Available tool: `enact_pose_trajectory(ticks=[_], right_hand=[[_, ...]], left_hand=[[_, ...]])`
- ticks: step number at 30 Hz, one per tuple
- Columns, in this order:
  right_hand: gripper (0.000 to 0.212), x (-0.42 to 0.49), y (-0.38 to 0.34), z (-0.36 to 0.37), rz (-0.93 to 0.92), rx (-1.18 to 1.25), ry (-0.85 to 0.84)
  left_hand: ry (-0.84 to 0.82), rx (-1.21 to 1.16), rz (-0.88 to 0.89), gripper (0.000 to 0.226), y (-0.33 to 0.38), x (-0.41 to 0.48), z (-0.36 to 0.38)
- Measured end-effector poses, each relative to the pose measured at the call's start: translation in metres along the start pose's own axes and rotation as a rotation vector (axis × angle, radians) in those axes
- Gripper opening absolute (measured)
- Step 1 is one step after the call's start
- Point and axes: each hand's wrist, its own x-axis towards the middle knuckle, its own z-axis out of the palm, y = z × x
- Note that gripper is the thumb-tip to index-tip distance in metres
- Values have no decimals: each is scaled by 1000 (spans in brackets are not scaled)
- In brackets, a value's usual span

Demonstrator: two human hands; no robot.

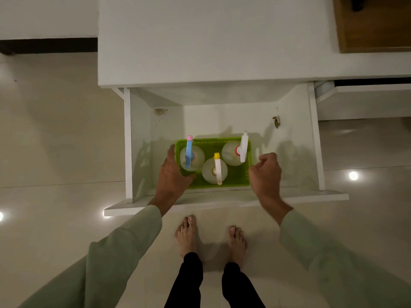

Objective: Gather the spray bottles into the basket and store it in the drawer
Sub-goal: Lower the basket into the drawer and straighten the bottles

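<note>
Left hand (pixel 172 174) clamps the green basket (pixel 231 185) steadying it in the drawer (pixel 315 138); right hand (pixel 265 172), half-curled, holds nothing.

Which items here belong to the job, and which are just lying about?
Job: basket, blue sprayer, yellow sprayer, white sprayer, drawer.
Stray: wrapper and crumbs in the drawer.

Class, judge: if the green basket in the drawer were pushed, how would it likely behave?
The basket probably slides easily on the smooth drawer floor. Its thin slotted walls may flex. The three upright spray bottles inside could wobble or tip.
</note>
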Motion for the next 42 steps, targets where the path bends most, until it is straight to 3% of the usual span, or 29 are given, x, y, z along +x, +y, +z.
enact_pose_trajectory(ticks=[3, 8, 15, 26, 29, 31, 34, 36, 42], right_hand=[[28, -40, -9, 10, -108, 19, -43], [43, -44, -15, 44, -144, -305, -292], [26, -29, -21, 62, -220, -365, -254], [33, -35, -21, 43, -229, -316, -305], [47, -38, -20, 31, -251, -294, -354], [53, -42, -17, 20, -318, -318, -313], [51, -60, 6, -5, -518, -253, -79], [52, -73, 32, -22, -554, -230, 13], [49, -66, 94, -47, -795, -540, -150]], left_hand=[[26, 0, -57, 109, -2, -12, -7], [26, 34, -61, 108, -10, -22, -14], [38, 52, -49, 104, -13, -24, -18], [27, 78, 1, 96, -7, -31, -27], [35, 85, 30, 93, -5, -38, -30], [31, 107, 75, 89, -5, -47, -32], [-11, 205, 162, 78, -9, -70, -34], [3, 347, 224, 67, -16, -87, -34], [-2, 613, 411, 54, -36, -103, -33]])
